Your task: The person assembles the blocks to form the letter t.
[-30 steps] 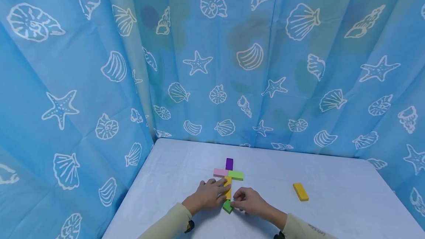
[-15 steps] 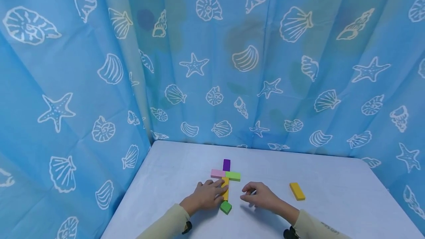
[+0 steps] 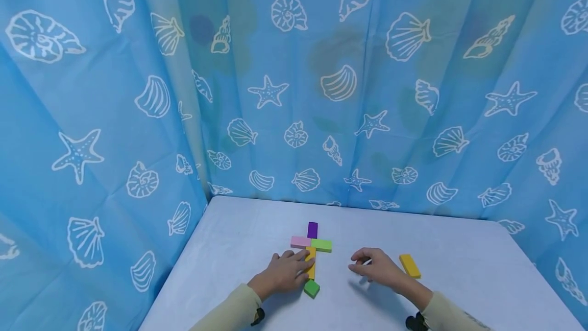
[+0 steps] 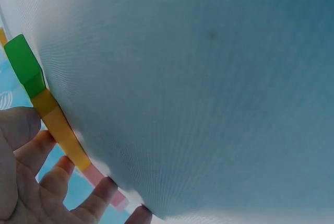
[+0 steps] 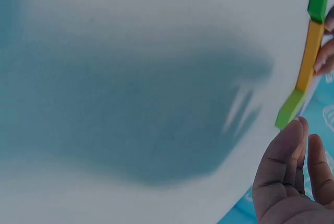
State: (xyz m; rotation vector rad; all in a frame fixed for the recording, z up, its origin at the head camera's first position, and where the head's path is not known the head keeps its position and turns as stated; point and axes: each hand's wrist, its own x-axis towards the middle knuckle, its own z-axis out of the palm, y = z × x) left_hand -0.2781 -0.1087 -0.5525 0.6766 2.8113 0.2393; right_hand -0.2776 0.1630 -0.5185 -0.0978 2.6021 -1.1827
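Note:
The left hand [image 3: 284, 270] lies with fingers spread, its fingertips touching a long yellow block [image 3: 312, 264] from the left. A green block [image 3: 311, 288] sits turned at the near end of the yellow one. At its far end, a pink block [image 3: 300, 242] and a light green block [image 3: 321, 245] meet end to end like a crossbar, with a purple block [image 3: 313, 230] standing out beyond them. To the right, the right hand [image 3: 375, 265] hovers over the table with loosely bent fingers and holds nothing. In the right wrist view its thumb [image 5: 282, 148] overlaps the light green block's end.
Another yellow block [image 3: 410, 265] lies alone on the white table [image 3: 459, 280], just beyond the right hand. A blue curtain [image 3: 294, 91] with shell prints hangs behind the table and along its left side.
The right hand has let go of the green block and moved right, toward the lone yellow block. The left hand has stayed on the long yellow block; the view has shifted slightly.

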